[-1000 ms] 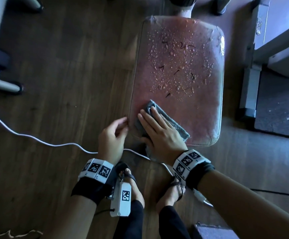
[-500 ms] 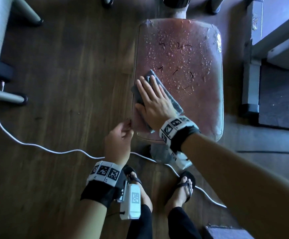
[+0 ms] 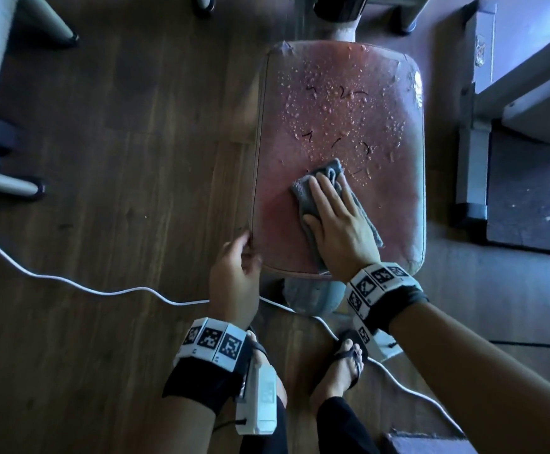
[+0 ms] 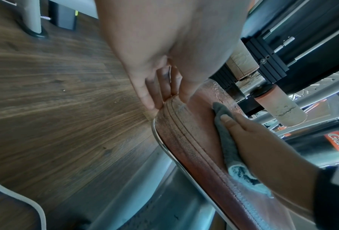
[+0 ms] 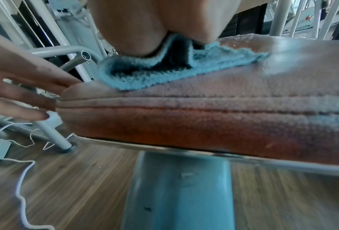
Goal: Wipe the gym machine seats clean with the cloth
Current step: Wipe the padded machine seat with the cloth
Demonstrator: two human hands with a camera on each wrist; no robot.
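Observation:
A worn reddish-brown seat fills the middle of the head view, with water droplets and dark strands over its far half. My right hand lies flat on a folded grey cloth and presses it onto the seat's near middle. The fingers of my left hand touch the seat's near-left corner. The left wrist view shows those fingertips against the corner piping, and the cloth under the right hand. In the right wrist view the cloth sits bunched under the palm on the seat.
A white cable snakes over the wooden floor and passes my sandalled feet. The seat post stands below the seat's front edge. Grey machine legs are at the left, a grey frame and dark mat at the right.
My right hand slid the cloth from the seat's near-left corner up along the left side, then right toward the middle. The left hand stayed at the near-left corner.

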